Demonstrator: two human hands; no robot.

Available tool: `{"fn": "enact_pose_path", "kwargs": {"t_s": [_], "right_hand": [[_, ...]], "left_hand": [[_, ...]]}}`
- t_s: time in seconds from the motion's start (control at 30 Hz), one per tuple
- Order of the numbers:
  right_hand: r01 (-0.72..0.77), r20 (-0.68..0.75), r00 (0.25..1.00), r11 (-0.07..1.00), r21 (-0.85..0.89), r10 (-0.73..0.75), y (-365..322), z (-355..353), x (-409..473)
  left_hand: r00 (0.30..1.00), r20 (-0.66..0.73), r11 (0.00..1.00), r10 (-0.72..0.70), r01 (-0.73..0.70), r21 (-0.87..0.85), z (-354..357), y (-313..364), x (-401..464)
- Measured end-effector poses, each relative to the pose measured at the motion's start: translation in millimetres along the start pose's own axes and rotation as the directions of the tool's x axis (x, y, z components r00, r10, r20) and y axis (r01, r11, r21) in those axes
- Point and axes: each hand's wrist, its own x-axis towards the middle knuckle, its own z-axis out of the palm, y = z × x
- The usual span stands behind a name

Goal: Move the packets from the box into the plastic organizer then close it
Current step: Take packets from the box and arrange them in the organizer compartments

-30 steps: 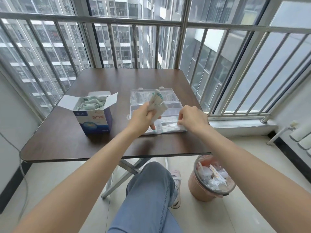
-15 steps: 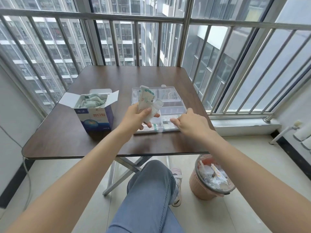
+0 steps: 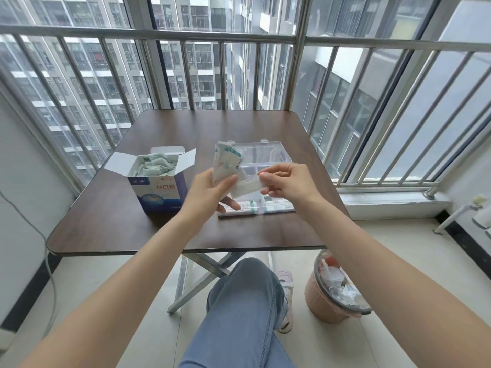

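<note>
Behind your dark wooden bench (image 3: 111,224) run balcony railings with tower blocks beyond. Your open box (image 3: 156,187) — blue and white, printed 创口贴 — stands on the left, full of pale green-and-white packets (image 3: 152,167). Just right of it lies the clear plastic organizer (image 3: 265,158), lid back, a few packets in its near compartments. Your left hand (image 3: 212,192) grips an upright fan of packets (image 3: 225,162), while your right hand (image 3: 285,183) pinches one white packet (image 3: 245,185) — held above the organizer.
</note>
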Motion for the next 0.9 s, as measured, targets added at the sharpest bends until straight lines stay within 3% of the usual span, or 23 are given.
{"fn": "enact_pose_path", "kwargs": {"t_s": [0.13, 0.23, 0.3, 0.37, 0.53, 0.73, 0.9], "right_hand": [[-0.014, -0.026, 1.000, 0.988, 0.154, 0.018, 5.8, 3.1, 10.1], [-0.003, 0.016, 1.000, 1.000, -0.011, 0.003, 12.7, 8.3, 14.0], [0.032, 0.035, 0.999, 0.974, -0.224, -0.024, 16.2, 11.6, 17.4], [0.070, 0.084, 0.996, 0.898, -0.434, -0.038, 16.0, 15.5, 20.6], [0.195, 0.200, 0.977, 0.710, -0.677, -0.078, 17.0, 28.8, 22.0], [0.327, 0.278, 0.945, 0.521, -0.788, -0.173, 19.0, 39.6, 18.8], [0.382, 0.349, 0.924, 0.311, -0.870, -0.157, 29.4, 46.1, 13.6]], "left_hand": [[0.982, -0.113, 0.964, 0.152, -0.122, 0.235, -18.8, -7.4, 0.5], [0.971, -0.130, 0.942, 0.200, -0.154, 0.299, -26.4, -10.7, 0.8], [0.970, -0.130, 0.936, 0.206, -0.157, 0.314, -28.8, -11.8, 1.0], [0.970, -0.128, 0.936, 0.205, -0.157, 0.315, -30.0, -12.2, 2.0], [0.972, -0.122, 0.939, 0.199, -0.153, 0.308, -32.3, -13.4, 3.4], [0.976, -0.112, 0.948, 0.187, -0.149, 0.282, -32.7, -14.5, 2.9], [0.981, -0.079, 0.956, 0.176, -0.151, 0.252, -32.6, -14.8, 1.7]]}}
